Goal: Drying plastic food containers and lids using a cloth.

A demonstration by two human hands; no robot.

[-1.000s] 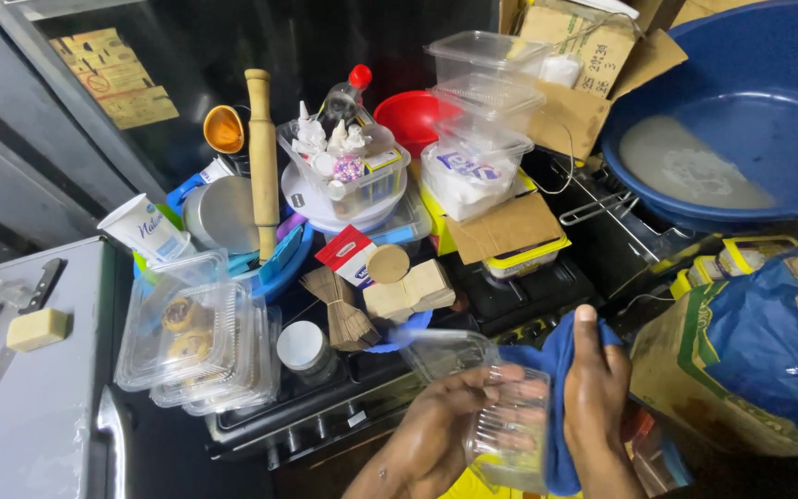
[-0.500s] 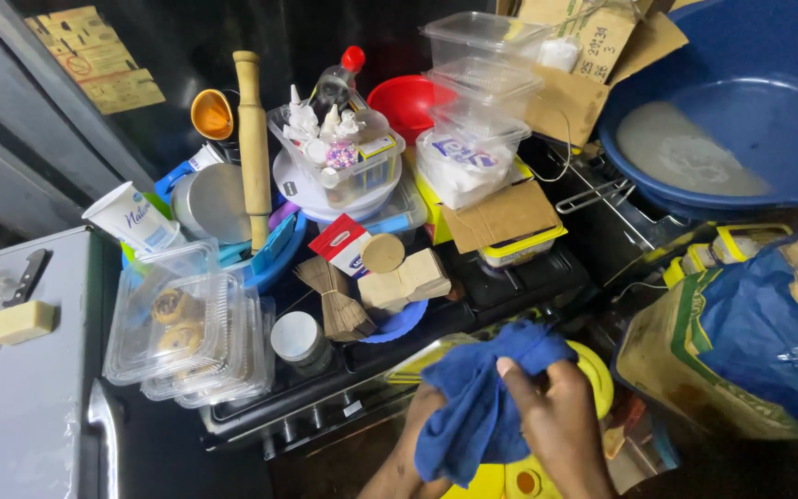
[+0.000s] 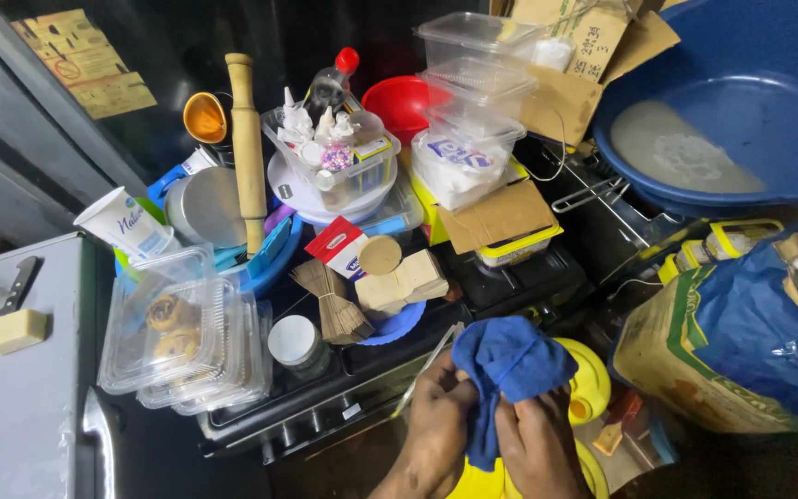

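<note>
I see both hands clenched on the blue cloth (image 3: 508,370): left hand (image 3: 438,416) beside it, right hand (image 3: 533,434) below; it rises away from them.

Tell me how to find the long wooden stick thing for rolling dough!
Start at the black stove heaped with kitchen things, and look to its far left, where a blue bowl sits. The wooden rolling pin stands upright in that bowl, beside a small orange funnel. It is the tallest pale wooden piece there, with a knob on top.
</note>
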